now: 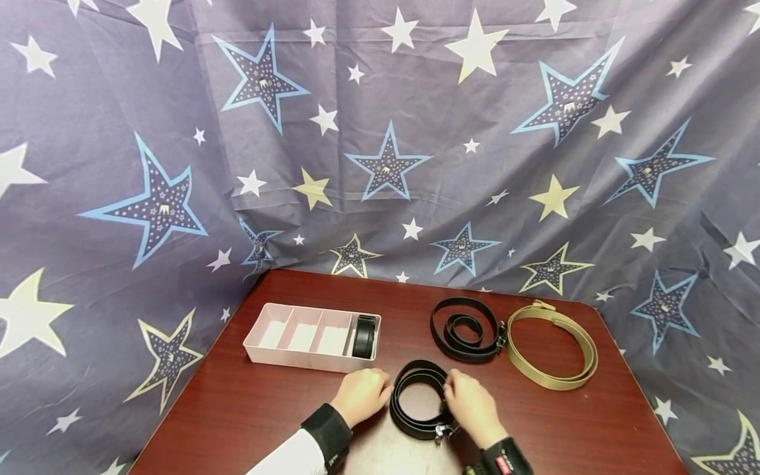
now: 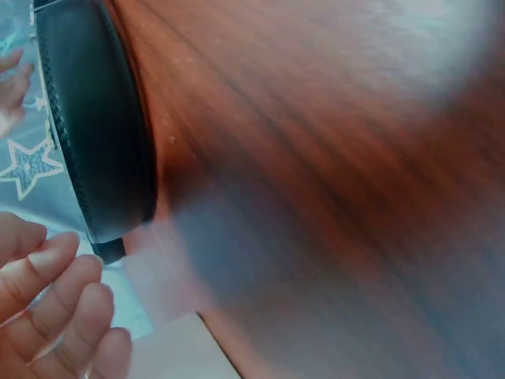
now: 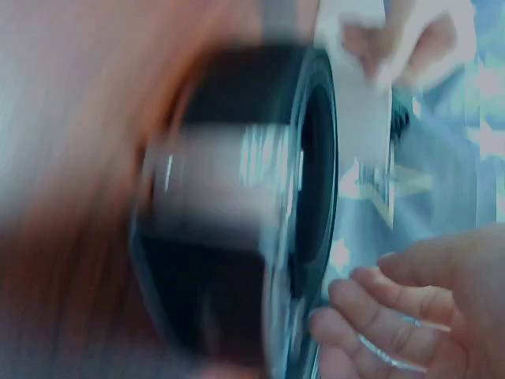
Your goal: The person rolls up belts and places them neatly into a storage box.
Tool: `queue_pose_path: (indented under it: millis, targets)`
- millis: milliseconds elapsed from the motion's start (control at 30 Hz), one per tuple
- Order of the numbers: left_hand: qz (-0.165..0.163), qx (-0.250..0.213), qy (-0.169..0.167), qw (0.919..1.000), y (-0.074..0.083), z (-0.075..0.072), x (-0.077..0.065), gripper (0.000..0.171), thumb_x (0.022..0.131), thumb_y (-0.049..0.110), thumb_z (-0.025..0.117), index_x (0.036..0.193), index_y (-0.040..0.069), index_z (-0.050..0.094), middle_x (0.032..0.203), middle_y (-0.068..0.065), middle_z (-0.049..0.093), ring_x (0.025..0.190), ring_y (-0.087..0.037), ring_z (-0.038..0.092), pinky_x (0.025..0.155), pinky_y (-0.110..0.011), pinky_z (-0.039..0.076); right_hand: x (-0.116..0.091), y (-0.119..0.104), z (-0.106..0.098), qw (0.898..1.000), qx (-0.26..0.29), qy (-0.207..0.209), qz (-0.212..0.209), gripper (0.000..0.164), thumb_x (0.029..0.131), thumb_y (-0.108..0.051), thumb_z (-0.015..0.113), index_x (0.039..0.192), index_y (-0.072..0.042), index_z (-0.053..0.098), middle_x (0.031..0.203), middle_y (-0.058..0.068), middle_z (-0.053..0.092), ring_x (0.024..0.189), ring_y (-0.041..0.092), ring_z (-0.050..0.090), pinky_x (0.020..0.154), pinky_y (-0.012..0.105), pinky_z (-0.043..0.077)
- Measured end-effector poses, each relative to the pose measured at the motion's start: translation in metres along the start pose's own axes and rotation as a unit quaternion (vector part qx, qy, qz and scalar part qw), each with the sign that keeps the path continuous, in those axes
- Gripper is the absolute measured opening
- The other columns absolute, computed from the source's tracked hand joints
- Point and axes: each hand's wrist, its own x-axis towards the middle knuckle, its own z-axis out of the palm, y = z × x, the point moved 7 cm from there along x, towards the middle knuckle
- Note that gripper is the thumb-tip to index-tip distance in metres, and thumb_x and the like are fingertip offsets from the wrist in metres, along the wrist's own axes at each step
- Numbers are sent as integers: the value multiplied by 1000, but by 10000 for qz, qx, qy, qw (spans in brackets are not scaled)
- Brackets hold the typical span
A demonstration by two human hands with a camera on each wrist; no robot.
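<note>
A coiled black belt [image 1: 404, 422] with a silver buckle [image 1: 441, 432] stands on its edge on the table between my two hands. To its left is my left hand [image 1: 362, 394], fingers loosely bent; the left wrist view shows the fingers [image 2: 59, 308] holding nothing, a little apart from the black strap [image 2: 95, 118]. On the other side, my right hand [image 1: 475, 406] is close against the coil. Its bent fingertips [image 3: 335, 328] come right at the belt's edge in the right wrist view, where the belt and buckle [image 3: 221, 185] are blurred.
A pale pink divided box [image 1: 285, 356] stands at the left, with a rolled black belt [image 1: 364, 336] in its rightmost compartment. At the back right lie another coiled black belt [image 1: 466, 353] and a tan belt [image 1: 555, 382]. A starry cloth [image 1: 368, 99] hangs behind the reddish-brown table [image 1: 208, 422].
</note>
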Motion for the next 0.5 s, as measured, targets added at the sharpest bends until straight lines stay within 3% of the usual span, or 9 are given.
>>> queue_pose_path:
  millis: [167, 267, 367, 500]
  targets:
    - [-521, -263, -520, 9969, -2, 10, 11, 31, 87, 31, 65, 61, 19, 51, 58, 4, 56, 58, -15, 61, 47, -33, 43, -2, 39, -5, 9976, -94, -356, 592, 19, 87, -20, 66, 78, -12, 51, 63, 1, 53, 57, 16, 51, 50, 36, 39]
    - [-787, -380, -943, 9917, -3, 20, 12, 32, 88, 35, 64, 64, 16, 56, 64, -2, 64, 63, -20, 65, 51, -37, 47, -5, 42, 2, 9969, 52, -603, 507, 20, 90, -20, 63, 77, -12, 50, 61, 0, 49, 56, 15, 48, 50, 34, 37]
    - [-943, -549, -1262, 9860, -3, 29, 13, 31, 88, 35, 65, 67, 13, 62, 71, -7, 68, 67, -24, 67, 56, -40, 50, -7, 39, 8, 9976, 214, -591, 275, 17, 91, -17, 61, 78, -12, 51, 61, 0, 49, 57, 15, 49, 51, 34, 37]
    - [-1024, -611, -1439, 9824, -3, 36, 16, 28, 86, 35, 67, 70, 11, 66, 76, -10, 71, 69, -26, 68, 58, -41, 51, -8, 36, 11, 9985, 258, -471, 63, 16, 90, -13, 59, 78, -13, 49, 59, -2, 42, 56, 14, 45, 52, 32, 34]
